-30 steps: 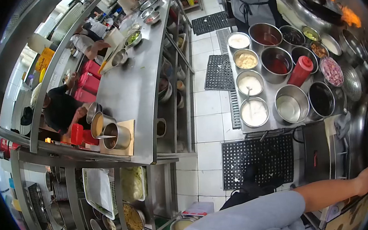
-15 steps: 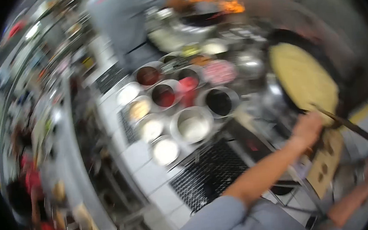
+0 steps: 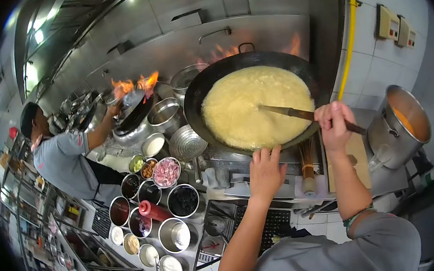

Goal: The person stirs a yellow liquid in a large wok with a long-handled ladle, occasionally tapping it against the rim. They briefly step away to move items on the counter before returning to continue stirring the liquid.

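Note:
A large black wok holds a pale yellow, bubbling liquid. My right hand is wrapped around the dark wooden handle of a long-handled tool. Its thin front end dips into the liquid, which hides the head. At the wok's front rim, my left hand reaches forward with its fingers extended and somewhat apart. Its fingertips seem to rest on or right beside the rim. Below the wok, between my hands, a bamboo brush lies on the steel counter.
A tall steel pot stands on the right. Left of the wok are a perforated strainer, a bowl of pink meat, a red squeeze bottle and several steel containers. A co-worker holds a flaming wok further left.
My view has levelled and swung toward the stove, and is sharper. My right hand now grips further up the handle, with its butt end sticking out behind. My left hand stays near the rim.

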Available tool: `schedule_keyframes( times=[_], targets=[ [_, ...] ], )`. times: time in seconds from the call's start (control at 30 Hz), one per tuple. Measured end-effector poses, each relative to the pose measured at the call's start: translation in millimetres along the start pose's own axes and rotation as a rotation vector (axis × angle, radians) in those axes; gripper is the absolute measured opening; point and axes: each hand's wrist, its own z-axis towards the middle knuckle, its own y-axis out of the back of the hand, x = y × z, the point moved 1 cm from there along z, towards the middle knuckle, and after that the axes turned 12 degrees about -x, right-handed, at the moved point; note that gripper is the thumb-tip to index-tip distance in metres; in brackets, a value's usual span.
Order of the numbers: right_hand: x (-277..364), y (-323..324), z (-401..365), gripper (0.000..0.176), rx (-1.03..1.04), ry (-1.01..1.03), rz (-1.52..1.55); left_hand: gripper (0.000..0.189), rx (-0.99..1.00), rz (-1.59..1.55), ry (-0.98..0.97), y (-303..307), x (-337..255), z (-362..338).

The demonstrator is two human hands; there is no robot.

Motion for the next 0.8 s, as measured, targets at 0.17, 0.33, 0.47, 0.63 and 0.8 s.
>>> schedule_keyframes(
  times=[0.17, 0.33, 0.47, 0.63, 0.8],
  targets=[
    [-68.9, 14.4, -28.9, 0.036, 0.075, -0.013, -0.118, 0.056, 0.042, 0.050, -0.022, -3.0, -1.5, 4.7],
    [-106.6, -0.5, -35.0, 0.027, 0.250, 0.213, -0.186, 0.056, 0.054, 0.084, -0.039, -4.1, -3.0, 7.8],
    [-132.2, 6.5, -13.3, 0.030, 0.236, 0.154, -0.214, 0.057, 0.032, 0.096, -0.069, -4.1, -3.2, 7.9],
    [-110.2, 14.4, 12.1, 0.037, 0.103, 0.006, -0.241, 0.056, 0.031, 0.078, -0.060, -0.5, -4.5, 2.7],
    [-65.9, 29.2, 5.5, 0.037, 0.114, 0.042, -0.249, 0.056, -0.006, 0.043, -0.079, -1.5, 2.0, -4.6]
  ],
)
